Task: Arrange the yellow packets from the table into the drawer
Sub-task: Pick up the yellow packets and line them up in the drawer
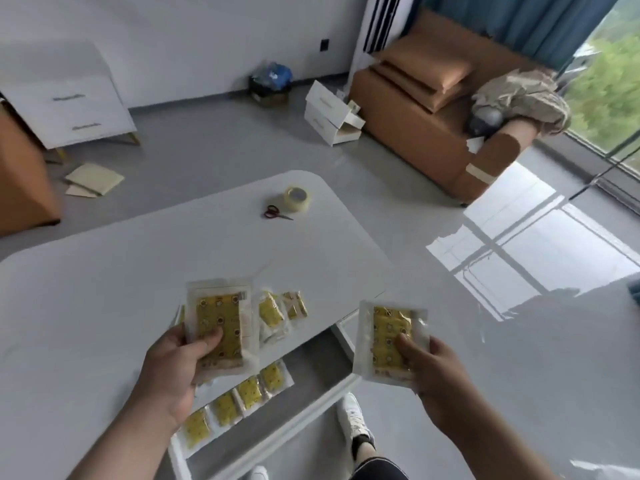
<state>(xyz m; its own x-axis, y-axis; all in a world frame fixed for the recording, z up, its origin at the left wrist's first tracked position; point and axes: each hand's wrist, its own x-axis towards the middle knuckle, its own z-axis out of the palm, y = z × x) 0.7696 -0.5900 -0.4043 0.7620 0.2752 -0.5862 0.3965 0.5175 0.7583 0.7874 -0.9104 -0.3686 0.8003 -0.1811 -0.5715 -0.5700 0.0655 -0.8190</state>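
Left hand point(173, 372) gripping one yellow packet point(220, 327), right hand point(440, 379) another point(389, 344); four rowed in drawer point(311, 407), two left on table point(104, 289).

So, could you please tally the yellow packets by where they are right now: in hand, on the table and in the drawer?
In the left hand: at least 1 packet
In the right hand: 1 packet
Loose on the table: 2 packets
In the drawer: 4 packets
Total: 8 visible
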